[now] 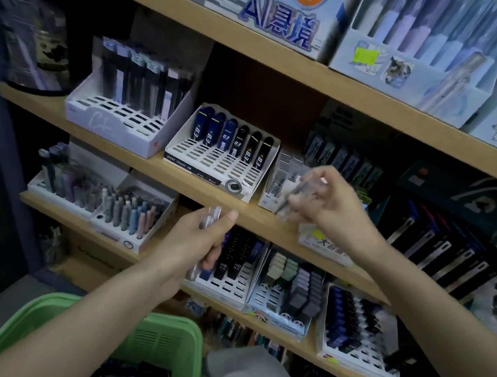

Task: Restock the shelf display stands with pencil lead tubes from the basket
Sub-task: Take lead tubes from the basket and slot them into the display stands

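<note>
The green basket [150, 330] sits lowest, with dark packs [135, 374] inside. Above it the left hand [197, 244] curls its fingers round a bundle of clear lead tubes [210, 218] in front of the shelf edge [141, 168]. The right hand [330, 201] pinches a second, blurred bunch [288, 203] near the white display stand [213, 167], which holds six dark tubes [233, 139].

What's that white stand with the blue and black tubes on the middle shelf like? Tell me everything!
The white display stand looks like cardboard, with a sloping top full of little slots. Only the back row is filled: three dark blue lead tubes on the left, three black lead tubes on the right, leaning back. A black label strip runs along its front. It sits on the wooden shelf.
</note>
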Motion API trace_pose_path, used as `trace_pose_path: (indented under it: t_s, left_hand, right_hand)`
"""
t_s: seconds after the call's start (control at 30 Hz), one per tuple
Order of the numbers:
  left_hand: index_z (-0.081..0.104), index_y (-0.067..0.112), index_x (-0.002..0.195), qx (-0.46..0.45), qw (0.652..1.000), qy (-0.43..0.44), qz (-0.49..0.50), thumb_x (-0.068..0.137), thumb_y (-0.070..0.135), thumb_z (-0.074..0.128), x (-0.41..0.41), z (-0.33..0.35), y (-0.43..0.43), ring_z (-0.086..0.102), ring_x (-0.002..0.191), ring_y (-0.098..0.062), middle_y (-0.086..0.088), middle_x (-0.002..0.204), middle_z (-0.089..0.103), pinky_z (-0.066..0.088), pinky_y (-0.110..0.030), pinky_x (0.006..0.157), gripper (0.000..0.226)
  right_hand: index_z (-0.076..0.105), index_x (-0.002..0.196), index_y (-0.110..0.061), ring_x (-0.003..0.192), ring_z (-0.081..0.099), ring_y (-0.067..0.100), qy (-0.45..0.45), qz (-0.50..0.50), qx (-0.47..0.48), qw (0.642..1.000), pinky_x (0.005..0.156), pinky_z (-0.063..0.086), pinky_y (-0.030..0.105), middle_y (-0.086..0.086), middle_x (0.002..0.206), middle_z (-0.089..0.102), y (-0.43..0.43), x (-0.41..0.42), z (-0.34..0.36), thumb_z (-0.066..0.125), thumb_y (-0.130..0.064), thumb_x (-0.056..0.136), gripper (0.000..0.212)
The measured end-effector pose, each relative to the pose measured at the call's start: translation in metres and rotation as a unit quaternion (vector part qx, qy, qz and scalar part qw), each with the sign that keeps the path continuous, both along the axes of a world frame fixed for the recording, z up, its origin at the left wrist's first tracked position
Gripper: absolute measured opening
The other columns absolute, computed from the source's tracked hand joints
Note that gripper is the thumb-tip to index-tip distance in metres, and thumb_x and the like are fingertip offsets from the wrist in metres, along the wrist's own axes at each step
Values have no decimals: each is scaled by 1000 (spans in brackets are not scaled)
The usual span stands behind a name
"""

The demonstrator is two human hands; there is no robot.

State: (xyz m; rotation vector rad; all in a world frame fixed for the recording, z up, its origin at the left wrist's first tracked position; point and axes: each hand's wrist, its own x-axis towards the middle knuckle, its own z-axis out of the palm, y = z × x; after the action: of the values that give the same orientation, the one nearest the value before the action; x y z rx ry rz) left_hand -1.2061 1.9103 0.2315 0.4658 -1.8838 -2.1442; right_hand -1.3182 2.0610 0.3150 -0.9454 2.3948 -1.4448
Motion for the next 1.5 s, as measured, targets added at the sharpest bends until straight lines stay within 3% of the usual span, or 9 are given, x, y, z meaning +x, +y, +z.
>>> trace_pose_path:
  t_s: [0.1, 0.27, 0.73, 0.93, 1.07, 1.17, 1.23, 1.33, 1.5]
  left_hand:
    - [44, 16, 73, 56, 998, -28, -5, 92, 39, 52, -4, -4, -3, 41, 44, -7, 6, 52, 43, 39, -19, 46, 31]
    - [50, 10, 88, 227, 973, -41, -2, 95, 24, 53, -9, -6, -3, 51, 48, -12, -3, 61, 51, 47, -21, 43, 16]
    - [53, 10, 87, 214, 975, -57, -12, 93, 24, 55, -15, -7, 2, 53, 48, -12, -4, 62, 54, 49, -21, 44, 16]
    - [56, 9, 89, 221, 974, -34, -19, 91, 25, 56, -16, -6, 6, 59, 53, -13, -4, 64, 60, 52, -22, 49, 16]
    - [57, 4, 93, 258, 966, 3, 2, 93, 23, 52, -17, -4, 5, 71, 71, -22, -13, 79, 72, 59, -26, 61, 20]
    - [57, 2, 96, 268, 963, 21, 23, 96, 25, 46, -18, -3, 3, 71, 89, -23, -16, 98, 72, 59, -29, 70, 25]
    - [58, 3, 102, 264, 963, 30, 39, 97, 28, 45, -19, -1, 4, 69, 97, -22, -13, 104, 71, 55, -30, 78, 29]
    - [60, 7, 115, 246, 968, 40, 24, 99, 30, 43, -17, 2, 9, 68, 99, -17, -9, 105, 72, 53, -32, 86, 33]
    - [59, 8, 118, 236, 971, 47, -5, 99, 31, 41, -9, 10, 17, 71, 88, -15, -9, 101, 73, 59, -27, 70, 35]
  right_hand:
    - [47, 102, -15, 75, 65, 11, 99, -85, -28, 991, 76, 58, 29, 1, 91, 54, -7, -31, 2, 46, -15, 99, 3]
    - [59, 113, -9, 89, 58, 13, 231, -150, 23, 961, 84, 48, 27, -2, 96, 59, -23, -67, -1, 47, -18, 99, 21]
    - [64, 90, -12, 72, 59, 7, 291, -102, 127, 943, 79, 54, 31, 2, 86, 62, -34, -91, -10, 68, -14, 86, 7]
    - [65, 103, -14, 88, 60, 18, 343, -114, 186, 914, 81, 54, 40, 5, 100, 62, -34, -91, -12, 65, -19, 88, 16]
    - [54, 121, -12, 91, 55, 13, 383, -141, 143, 902, 79, 48, 30, 1, 107, 53, -33, -69, -9, 56, -15, 93, 28]
    - [57, 109, -14, 74, 52, 2, 355, -77, 55, 930, 66, 44, 13, -9, 91, 52, -31, -32, -11, 51, -13, 96, 15]
    - [58, 97, -20, 70, 52, -7, 295, 8, 77, 952, 61, 40, 7, -17, 83, 52, -31, -5, -18, 53, -19, 96, 5]
    - [59, 100, -20, 73, 57, -6, 173, 111, 152, 967, 67, 47, 9, -15, 88, 60, -33, 23, -32, 60, -29, 91, 12]
    - [54, 111, -16, 69, 62, 6, 62, 138, 149, 977, 66, 56, 21, -4, 86, 64, -39, 32, -37, 69, -13, 85, 30]
